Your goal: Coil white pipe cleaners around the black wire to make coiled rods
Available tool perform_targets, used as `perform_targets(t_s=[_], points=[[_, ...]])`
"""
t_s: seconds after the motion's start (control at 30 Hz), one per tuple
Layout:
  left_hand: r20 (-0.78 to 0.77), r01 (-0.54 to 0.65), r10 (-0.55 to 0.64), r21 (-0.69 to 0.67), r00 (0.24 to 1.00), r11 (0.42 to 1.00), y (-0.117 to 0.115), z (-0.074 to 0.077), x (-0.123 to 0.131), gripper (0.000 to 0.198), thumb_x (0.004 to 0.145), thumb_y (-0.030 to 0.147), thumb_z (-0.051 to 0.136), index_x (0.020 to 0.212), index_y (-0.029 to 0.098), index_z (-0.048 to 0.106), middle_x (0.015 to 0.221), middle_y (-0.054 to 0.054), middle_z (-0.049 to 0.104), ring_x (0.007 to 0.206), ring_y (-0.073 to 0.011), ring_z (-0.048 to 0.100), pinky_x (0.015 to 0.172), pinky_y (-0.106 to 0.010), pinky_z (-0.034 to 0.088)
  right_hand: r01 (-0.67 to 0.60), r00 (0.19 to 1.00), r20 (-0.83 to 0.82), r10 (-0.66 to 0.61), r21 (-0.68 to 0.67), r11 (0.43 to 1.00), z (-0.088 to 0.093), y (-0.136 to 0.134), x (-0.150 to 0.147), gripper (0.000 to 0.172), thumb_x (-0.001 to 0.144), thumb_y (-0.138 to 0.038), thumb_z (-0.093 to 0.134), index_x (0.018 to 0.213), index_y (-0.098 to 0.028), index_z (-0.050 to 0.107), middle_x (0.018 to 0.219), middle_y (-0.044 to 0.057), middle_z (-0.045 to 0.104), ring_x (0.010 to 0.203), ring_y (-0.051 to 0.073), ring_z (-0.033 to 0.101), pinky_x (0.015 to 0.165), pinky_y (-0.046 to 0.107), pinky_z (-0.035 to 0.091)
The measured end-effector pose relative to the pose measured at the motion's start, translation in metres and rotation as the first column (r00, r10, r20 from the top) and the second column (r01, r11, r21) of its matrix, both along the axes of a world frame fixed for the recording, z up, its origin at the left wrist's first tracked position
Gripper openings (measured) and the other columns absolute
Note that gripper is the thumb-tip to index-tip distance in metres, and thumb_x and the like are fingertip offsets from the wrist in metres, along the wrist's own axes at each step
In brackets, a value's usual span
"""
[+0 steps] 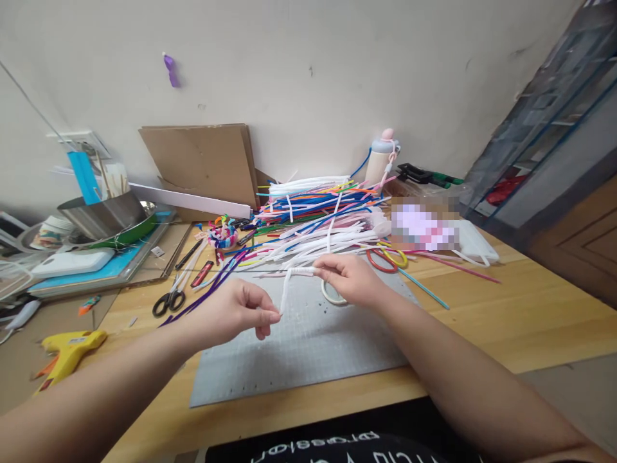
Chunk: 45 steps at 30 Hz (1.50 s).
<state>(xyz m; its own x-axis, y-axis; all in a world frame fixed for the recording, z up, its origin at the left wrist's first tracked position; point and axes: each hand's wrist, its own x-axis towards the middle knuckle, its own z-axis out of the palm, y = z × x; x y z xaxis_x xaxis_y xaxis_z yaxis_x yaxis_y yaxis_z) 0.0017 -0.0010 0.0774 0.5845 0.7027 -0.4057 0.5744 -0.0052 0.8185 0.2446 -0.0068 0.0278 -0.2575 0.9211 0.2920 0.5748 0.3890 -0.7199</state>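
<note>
A white pipe cleaner (285,292) is stretched between my hands above the grey cutting mat (299,360). It bends sharply near its middle, and the stretch toward the right looks thicker, perhaps coiled. My left hand (250,308) pinches its lower end between thumb and forefinger. With closed fingertips, my right hand (349,278) grips the other end, higher up. Behind and below the right hand, a pale ring (332,296) lies on the mat, partly covered by that hand. A large heap of coloured pipe cleaners (308,225) lies just beyond the mat.
Black-handled scissors (168,303), purple pipe cleaners (212,289) and a yellow glue gun (72,350) lie to the left. Red-handled scissors (382,260) rest at the mat's far right. A bottle (380,164) and cardboard (207,167) stand by the wall; a metal pot (103,215) sits far left.
</note>
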Motion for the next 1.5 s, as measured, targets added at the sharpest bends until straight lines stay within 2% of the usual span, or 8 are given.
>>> perform_targets(t_s=[0.13, 0.23, 0.3, 0.53, 1.03, 1.13, 1.37, 1.5], points=[[0.034, -0.022, 0.024, -0.058, 0.999, 0.998, 0.007, -0.018, 0.001, 0.023, 0.070, 0.039, 0.067, 0.062, 0.018, 0.066, 0.054, 0.000, 0.065, 0.055, -0.0134, 0.057, 0.059, -0.025, 0.042, -0.365, 0.883, -0.369, 0.290, -0.151, 0.919, 0.003, -0.003, 0.000, 0.024, 0.082, -0.035, 0.054, 0.076, -0.014, 0.062, 0.068, 0.000, 0.058, 0.060, 0.010, 0.048, 0.056, 0.021, 0.036], [0.035, -0.031, 0.032, -0.027, 0.999, 0.999, 0.019, -0.023, -0.001, 0.021, 0.067, 0.037, 0.069, 0.063, 0.017, 0.066, 0.055, 0.000, 0.065, 0.055, -0.0131, 0.056, 0.059, -0.025, 0.042, -0.628, 0.777, -0.264, 0.572, -0.251, 0.737, 0.003, -0.006, 0.002, 0.021, 0.082, -0.031, 0.056, 0.080, -0.013, 0.065, 0.067, -0.001, 0.059, 0.058, 0.009, 0.048, 0.055, 0.020, 0.036], [0.022, -0.061, 0.061, 0.019, 0.998, 0.998, 0.024, -0.022, -0.004, 0.019, 0.065, 0.035, 0.072, 0.065, 0.016, 0.066, 0.058, -0.001, 0.065, 0.058, -0.0140, 0.057, 0.061, -0.026, 0.043, -0.613, 0.775, -0.043, 0.630, -0.292, 0.734, 0.003, -0.007, 0.004, 0.016, 0.082, -0.027, 0.056, 0.084, -0.015, 0.067, 0.068, -0.001, 0.061, 0.061, 0.009, 0.051, 0.058, 0.021, 0.035], [0.217, 0.004, -0.012, 0.038, 0.976, 0.999, 0.005, -0.012, 0.002, 0.019, 0.074, 0.029, 0.064, 0.066, 0.016, 0.054, 0.097, -0.006, 0.067, 0.076, -0.0143, 0.060, 0.063, -0.025, 0.044, -0.126, 0.879, 0.469, 0.089, 0.047, 0.991, 0.001, -0.004, 0.002, 0.020, 0.088, -0.027, 0.047, 0.083, -0.022, 0.067, 0.082, 0.001, 0.069, 0.073, 0.015, 0.059, 0.058, 0.025, 0.029], [0.406, -0.458, 0.360, 0.176, 0.840, 0.871, -0.014, -0.034, 0.037, 0.035, 0.083, 0.037, 0.054, 0.112, 0.018, 0.051, 0.052, 0.003, 0.059, 0.045, -0.0132, 0.053, 0.048, -0.025, 0.043, 0.005, 0.903, 0.390, -0.181, 0.411, 0.912, 0.001, -0.015, -0.006, 0.020, 0.090, -0.026, 0.043, 0.087, -0.023, 0.062, 0.079, -0.002, 0.065, 0.070, 0.013, 0.057, 0.059, 0.026, 0.027], [0.124, -0.371, 0.358, 0.493, 0.925, 0.787, -0.011, -0.039, 0.039, 0.027, 0.085, 0.039, 0.051, 0.098, 0.020, 0.065, 0.050, 0.001, 0.059, 0.045, -0.0136, 0.054, 0.049, -0.025, 0.040, -0.004, 0.870, 0.449, -0.204, 0.420, 0.908, 0.002, -0.017, -0.006, 0.019, 0.090, -0.026, 0.043, 0.086, -0.023, 0.062, 0.076, -0.002, 0.064, 0.067, 0.013, 0.055, 0.056, 0.027, 0.023], [-0.407, 0.339, 0.329, 0.908, 0.852, 0.246, -0.018, -0.033, 0.039, 0.021, 0.086, 0.019, 0.049, 0.080, 0.021, 0.069, 0.081, -0.007, 0.068, 0.082, -0.0252, 0.060, 0.066, -0.035, 0.037, -0.087, 0.845, 0.530, -0.069, 0.264, 0.961, 0.003, -0.015, -0.003, 0.016, 0.089, -0.023, 0.045, 0.086, -0.023, 0.060, 0.085, -0.003, 0.068, 0.075, 0.013, 0.058, 0.055, 0.027, 0.021], [-0.479, 0.434, 0.117, 0.856, 0.870, 0.282, -0.010, -0.026, 0.036, 0.021, 0.085, 0.023, 0.052, 0.072, 0.019, 0.068, 0.081, -0.007, 0.066, 0.085, -0.0239, 0.058, 0.072, -0.035, 0.039, -0.141, 0.838, 0.545, 0.026, 0.172, 0.975, 0.007, -0.013, 0.001, 0.017, 0.090, -0.026, 0.045, 0.084, -0.023, 0.061, 0.084, -0.003, 0.069, 0.073, 0.013, 0.058, 0.055, 0.026, 0.023]])
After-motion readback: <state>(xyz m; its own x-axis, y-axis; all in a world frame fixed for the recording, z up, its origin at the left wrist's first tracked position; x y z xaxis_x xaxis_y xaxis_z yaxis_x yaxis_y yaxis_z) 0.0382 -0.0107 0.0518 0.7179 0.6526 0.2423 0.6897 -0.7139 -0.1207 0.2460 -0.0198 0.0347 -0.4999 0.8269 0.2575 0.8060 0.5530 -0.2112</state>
